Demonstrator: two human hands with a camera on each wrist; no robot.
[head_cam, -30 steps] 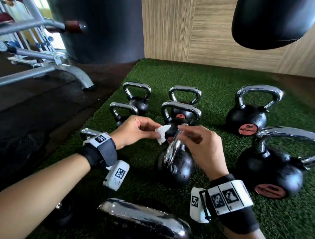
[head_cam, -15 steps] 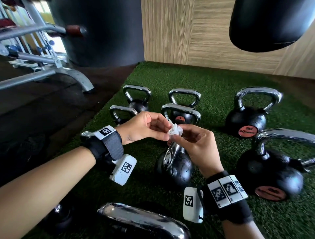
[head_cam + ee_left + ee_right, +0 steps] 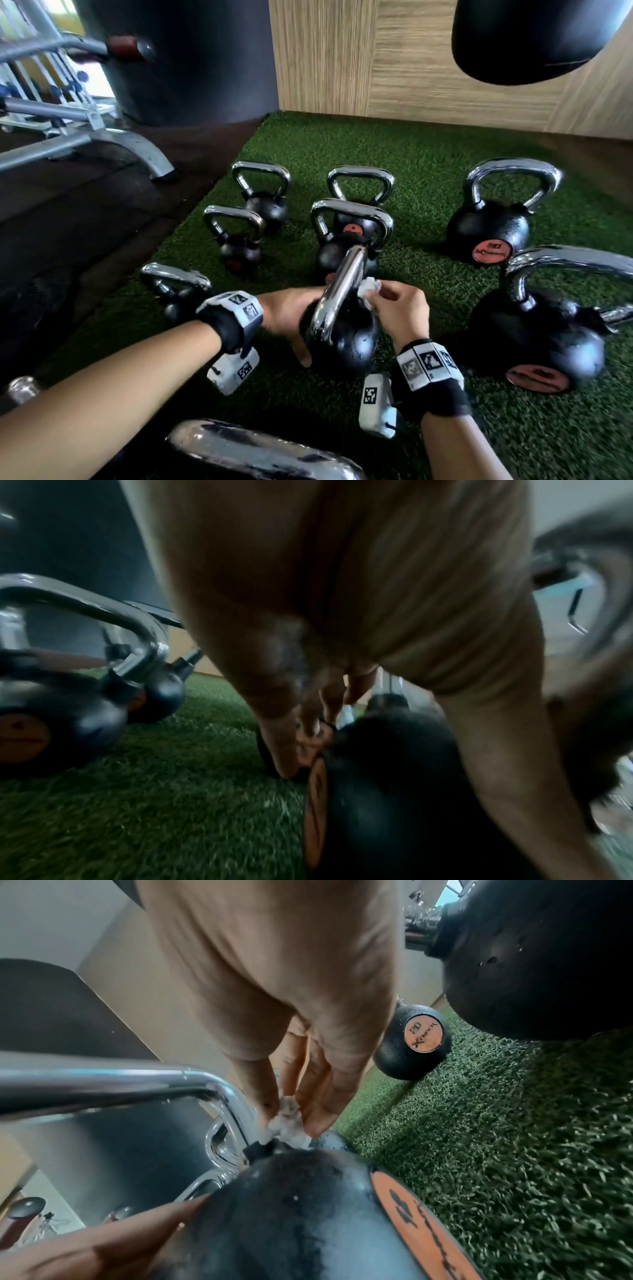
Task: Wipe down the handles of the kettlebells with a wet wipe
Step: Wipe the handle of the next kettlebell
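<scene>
A black kettlebell (image 3: 342, 339) with a chrome handle (image 3: 342, 284) stands on the green turf in front of me. My left hand (image 3: 291, 318) grips the left side of its ball, thumb on the front; the left wrist view shows that hand (image 3: 301, 739) against the ball (image 3: 394, 791). My right hand (image 3: 394, 308) pinches a wadded white wet wipe (image 3: 368, 287) against the right side of the handle. In the right wrist view the wipe (image 3: 287, 1121) sits at the foot of the handle (image 3: 103, 1085), between the right hand's fingertips (image 3: 315, 1123).
Several more chrome-handled kettlebells (image 3: 489, 226) stand around on the turf (image 3: 428, 161), one large handle (image 3: 260, 452) close below me. A black punch bag (image 3: 534, 41) hangs at the upper right. A metal bench frame (image 3: 85, 137) stands on the dark floor to the left.
The wipe passed from my left hand to my right. Both hands came down: the left onto the kettlebell's ball, the right with the wipe onto the handle.
</scene>
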